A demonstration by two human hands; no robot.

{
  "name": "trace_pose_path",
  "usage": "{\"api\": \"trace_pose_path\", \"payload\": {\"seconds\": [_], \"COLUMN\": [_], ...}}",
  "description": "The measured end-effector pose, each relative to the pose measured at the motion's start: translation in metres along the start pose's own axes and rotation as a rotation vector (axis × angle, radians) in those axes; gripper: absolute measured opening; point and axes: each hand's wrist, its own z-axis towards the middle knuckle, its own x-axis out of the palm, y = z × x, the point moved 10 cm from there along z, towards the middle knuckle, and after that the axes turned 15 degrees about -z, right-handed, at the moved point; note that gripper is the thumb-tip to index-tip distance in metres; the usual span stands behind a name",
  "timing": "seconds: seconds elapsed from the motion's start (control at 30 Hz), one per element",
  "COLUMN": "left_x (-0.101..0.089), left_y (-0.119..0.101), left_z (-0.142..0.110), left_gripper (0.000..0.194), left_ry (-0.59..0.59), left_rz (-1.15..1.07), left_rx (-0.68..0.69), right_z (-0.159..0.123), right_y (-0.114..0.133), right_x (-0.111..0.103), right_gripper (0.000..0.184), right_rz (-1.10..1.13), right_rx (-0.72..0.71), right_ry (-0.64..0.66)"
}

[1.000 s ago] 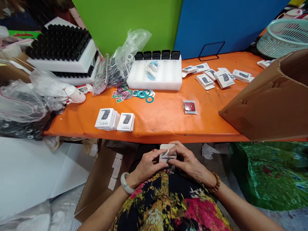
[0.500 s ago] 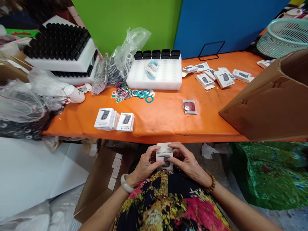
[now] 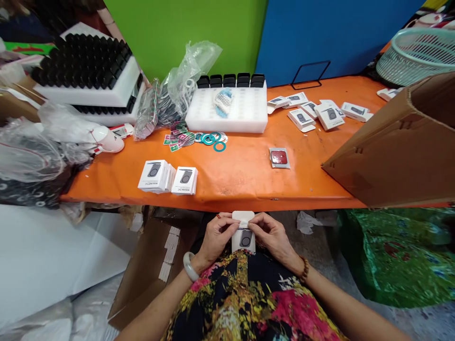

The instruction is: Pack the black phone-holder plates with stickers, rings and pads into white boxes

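A small white cardboard box [image 3: 244,241] with a dark device printed on its front stands at my lap, its top flap raised. My left hand [image 3: 217,235] grips its upper left edge, thumb and fingers pinched near the opening. On the other side my right hand [image 3: 274,237] pinches the upper right edge close to the flap. What lies inside the box cannot be made out. Ahead on the orange table [image 3: 234,184], stacks of similar printed boxes [image 3: 153,175] sit at the left. A red square piece on a grey backing [image 3: 279,157] lies right of centre.
White foam trays [image 3: 227,118] holding black pieces stand at the back and left. Teal rings [image 3: 210,138] and small cards lie before them. Loose boxes [image 3: 301,118] are scattered at the back right, beside a large brown carton [image 3: 387,151]. An open carton [image 3: 142,265] sits low on my left.
My fingers and thumbs have shifted up from the box's front face to its top edge. The flap now stands more upright and more of the printed front shows.
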Motion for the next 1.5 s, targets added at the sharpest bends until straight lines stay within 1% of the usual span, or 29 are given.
{"api": "trace_pose_path", "payload": {"seconds": [0.07, 0.1, 0.13, 0.17, 0.2, 0.23, 0.3, 0.37, 0.43, 0.5, 0.6, 0.7, 0.77, 0.87, 0.97, 1.07, 1.23, 1.37, 1.43, 1.5], "left_x": [-0.005, -0.008, -0.010, -0.011, -0.010, -0.009, -0.008, -0.009, -0.010, -0.008, -0.006, -0.006, -0.007, -0.009, -0.010, -0.012, -0.016, -0.009, -0.005, -0.006], "left_y": [0.001, 0.004, 0.008, 0.014, 0.018, 0.022, 0.026, 0.024, 0.020, 0.017, 0.016, 0.014, 0.013, 0.016, 0.021, 0.026, 0.034, 0.042, 0.040, 0.031], "left_z": [0.005, 0.007, 0.008, 0.009, 0.010, 0.010, 0.010, 0.009, 0.008, 0.006, 0.001, 0.000, 0.001, 0.003, 0.004, 0.003, -0.001, -0.008, -0.009, -0.007], "left_gripper": [0.017, 0.018, 0.023, 0.030, 0.034, 0.034, 0.028, 0.025, 0.025, 0.024, 0.022, 0.021, 0.022, 0.025, 0.026, 0.027, 0.026, 0.026, 0.025, 0.023], "left_ry": [-0.063, -0.093, -0.118, -0.127, -0.122, -0.104, -0.067, -0.053, -0.035, -0.013, -0.004, -0.017, -0.047, -0.102, -0.114, -0.091, -0.067, 0.000, 0.034, 0.033], "left_rz": [-0.094, -0.155, -0.220, -0.283, -0.329, -0.350, -0.326, -0.264, -0.223, -0.215, -0.230, -0.190, -0.162, -0.214, -0.271, -0.276, -0.257, -0.209, -0.169, -0.109], "left_rx": [-0.002, -0.031, -0.072, -0.118, -0.163, -0.202, -0.245, -0.225, -0.172, -0.139, -0.146, -0.151, -0.169, -0.209, -0.238, -0.250, -0.241, -0.257, -0.247, -0.200], "right_z": [0.006, 0.009, 0.011, 0.013, 0.013, 0.012, 0.006, -0.001, -0.005, -0.005, -0.004, -0.001, 0.003, 0.010, 0.012, 0.011, 0.005, 0.000, 0.001, 0.008], "right_y": [0.003, 0.004, 0.007, 0.010, 0.014, 0.020, 0.036, 0.048, 0.052, 0.050, 0.048, 0.049, 0.045, 0.036, 0.032, 0.027, 0.026, 0.019, 0.018, 0.018], "right_x": [-0.003, -0.001, 0.001, 0.003, 0.004, 0.004, 0.003, 0.004, 0.005, 0.005, 0.006, 0.006, 0.003, 0.004, 0.011, 0.015, 0.016, 0.020, 0.021, 0.021], "right_gripper": [0.032, 0.036, 0.038, 0.036, 0.029, 0.022, 0.014, 0.014, 0.015, 0.016, 0.017, 0.017, 0.019, 0.023, 0.026, 0.028, 0.029, 0.029, 0.028, 0.027], "right_rz": [0.060, 0.083, 0.087, 0.063, 0.002, -0.085, -0.264, -0.368, -0.381, -0.378, -0.395, -0.398, -0.346, -0.222, -0.163, -0.160, -0.272, -0.322, -0.323, -0.260], "right_rx": [-0.028, -0.040, -0.055, -0.079, -0.115, -0.169, -0.313, -0.435, -0.471, -0.450, -0.429, -0.392, -0.298, -0.137, -0.078, -0.067, -0.181, -0.186, -0.170, -0.133], "right_ry": [-0.036, -0.019, 0.018, 0.059, 0.095, 0.115, 0.109, 0.098, 0.087, 0.067, 0.058, 0.068, 0.064, 0.083, 0.125, 0.160, 0.189, 0.236, 0.246, 0.253]}}
